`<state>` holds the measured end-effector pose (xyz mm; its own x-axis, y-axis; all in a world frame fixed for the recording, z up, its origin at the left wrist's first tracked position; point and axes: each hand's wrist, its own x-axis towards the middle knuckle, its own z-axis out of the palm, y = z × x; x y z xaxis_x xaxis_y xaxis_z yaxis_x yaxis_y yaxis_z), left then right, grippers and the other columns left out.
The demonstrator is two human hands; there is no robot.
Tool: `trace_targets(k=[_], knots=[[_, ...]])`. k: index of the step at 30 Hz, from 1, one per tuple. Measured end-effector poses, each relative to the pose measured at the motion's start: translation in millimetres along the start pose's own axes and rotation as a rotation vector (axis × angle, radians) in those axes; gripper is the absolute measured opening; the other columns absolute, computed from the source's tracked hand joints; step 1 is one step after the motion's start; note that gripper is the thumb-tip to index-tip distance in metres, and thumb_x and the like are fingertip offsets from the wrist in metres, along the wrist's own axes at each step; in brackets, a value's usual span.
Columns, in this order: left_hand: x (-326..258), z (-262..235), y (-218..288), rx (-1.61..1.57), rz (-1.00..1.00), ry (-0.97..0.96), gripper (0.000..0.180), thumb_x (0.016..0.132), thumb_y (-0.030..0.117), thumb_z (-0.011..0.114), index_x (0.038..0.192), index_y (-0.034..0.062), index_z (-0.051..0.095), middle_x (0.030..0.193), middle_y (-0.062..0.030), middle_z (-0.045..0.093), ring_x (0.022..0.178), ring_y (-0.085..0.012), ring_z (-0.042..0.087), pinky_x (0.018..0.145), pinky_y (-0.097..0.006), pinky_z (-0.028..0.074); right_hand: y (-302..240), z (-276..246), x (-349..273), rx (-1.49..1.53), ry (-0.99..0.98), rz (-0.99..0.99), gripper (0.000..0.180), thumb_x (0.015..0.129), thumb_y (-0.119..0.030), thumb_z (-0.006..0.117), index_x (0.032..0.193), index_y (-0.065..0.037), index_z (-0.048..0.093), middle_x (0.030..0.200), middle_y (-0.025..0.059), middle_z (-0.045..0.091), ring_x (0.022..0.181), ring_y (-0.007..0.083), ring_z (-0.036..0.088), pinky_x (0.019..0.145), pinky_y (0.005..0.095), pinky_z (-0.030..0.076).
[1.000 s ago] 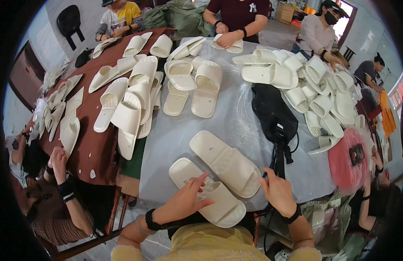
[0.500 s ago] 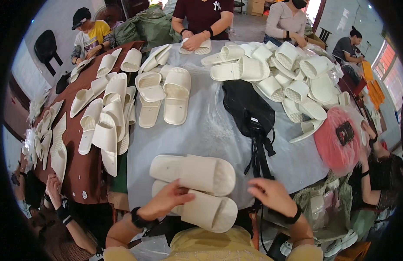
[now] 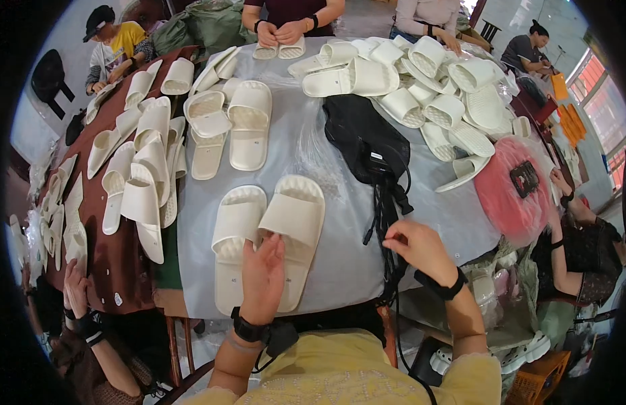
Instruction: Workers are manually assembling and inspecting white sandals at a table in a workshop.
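Note:
Two cream slippers lie side by side at the near edge of the grey table, toes pointing away from me: a left one and a right one. My left hand rests palm up over their inner edges, fingers stretched out and apart just below the straps. To the right, my right hand hovers over the table, its fingers curled together with nothing visible in them. It is closest to the black straps hanging from a black bag, apart from the slippers.
Another slipper pair lies farther back. Slippers are heaped at the far right and spread over the brown-covered table on the left. A pink plastic-wrapped bundle sits on the right edge. Several co-workers sit or stand around.
The two slippers have turned from lying sideways to toes pointing away. My left hand has turned palm up with them. My right hand has risen and its fingers have curled. The view has shifted.

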<state>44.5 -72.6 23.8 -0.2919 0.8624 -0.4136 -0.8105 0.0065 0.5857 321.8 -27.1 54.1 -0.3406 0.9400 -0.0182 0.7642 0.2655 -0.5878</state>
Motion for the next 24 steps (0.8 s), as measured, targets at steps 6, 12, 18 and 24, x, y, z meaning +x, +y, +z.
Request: trace_targets(k=[6, 12, 18, 24], knots=[[-60.2, 9.3, 21.2, 0.088, -0.038, -0.131, 0.081, 0.08, -0.006, 0.05, 0.139, 0.0092, -0.002, 0.135, -0.0183, 0.026, 0.119, -0.0257, 0.04, 0.102, -0.035, 0.03, -4.0, 21.1, -51.2, -0.112, -0.068, -0.032, 0.021, 0.071, -0.023, 0.068, 0.079, -0.008, 0.056, 0.076, 0.0075, 0.051, 0.073, 0.027, 0.054, 0.058, 0.0374, 0.042], [-61.6, -51.9, 36.8, 0.818, 0.435, -0.079, 0.031, 0.082, 0.0, 0.051, 0.114, 0.0014, 0.049, 0.125, -0.0133, 0.043, 0.114, -0.0252, 0.043, 0.097, -0.033, 0.033, -8.0, 54.2, -68.6, -0.284, 0.045, -0.036, 0.019, 0.071, -0.019, 0.066, 0.081, -0.007, 0.054, 0.079, 0.0094, 0.046, 0.073, 0.0272, 0.053, 0.058, 0.0362, 0.044], [-47.7, -99.5, 31.4, 1.675, 0.635, -0.021, 0.042, 0.077, 0.016, 0.062, 0.115, 0.0029, 0.051, 0.131, -0.0197, 0.035, 0.119, -0.0375, 0.033, 0.099, -0.042, 0.027, -35.7, 47.7, -95.3, -0.231, -0.002, -0.016, 0.013, 0.074, -0.016, 0.061, 0.077, -0.008, 0.052, 0.079, 0.0101, 0.046, 0.061, 0.0297, 0.053, 0.052, 0.0383, 0.043], [-57.1, -58.9, 11.2, 1.916, 0.589, -0.099, 0.055, 0.072, 0.027, 0.068, 0.118, 0.003, 0.05, 0.135, -0.0228, 0.029, 0.122, -0.0409, 0.029, 0.098, -0.048, 0.026, -26.2, 54.1, -120.6, 0.086, -0.827, -0.226, 0.011, 0.08, -0.02, 0.053, 0.081, -0.009, 0.051, 0.083, 0.0088, 0.047, 0.069, 0.03, 0.055, 0.057, 0.0382, 0.046]])
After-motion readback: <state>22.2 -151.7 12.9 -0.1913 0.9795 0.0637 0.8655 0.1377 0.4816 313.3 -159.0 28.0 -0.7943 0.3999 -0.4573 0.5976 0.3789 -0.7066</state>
